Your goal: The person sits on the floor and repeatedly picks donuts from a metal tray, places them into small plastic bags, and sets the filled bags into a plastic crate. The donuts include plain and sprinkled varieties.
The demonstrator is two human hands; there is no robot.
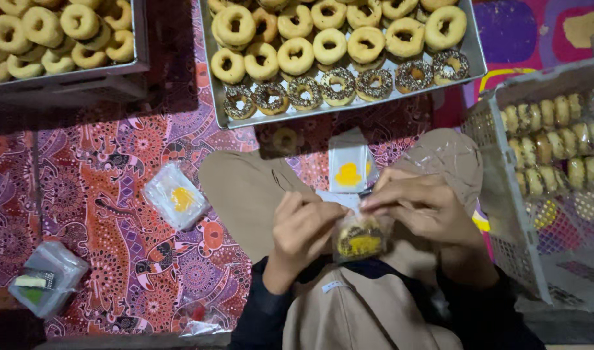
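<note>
I see my left hand (304,228) and right hand (421,206) both pinched shut on a small clear plastic bag holding a sprinkle-topped doughnut (360,238), held over my lap. Beyond it, a long metal tray of plain and sprinkled ring doughnuts (470,50) rests on the patterned purple-orange cloth (109,194). A white mesh crate of wrapped doughnuts (488,139) stands at the cloth's right edge.

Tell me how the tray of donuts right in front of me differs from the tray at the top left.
The front tray holds a row of dark sprinkled donuts along its near edge, behind which lie plain ones; the top-left tray shows only plain donuts. The front tray's donuts lie mostly in tidy rows, the top-left tray's are heaped. The top-left tray is cut off by the frame. Both are metal trays on the patterned cloth.
</note>
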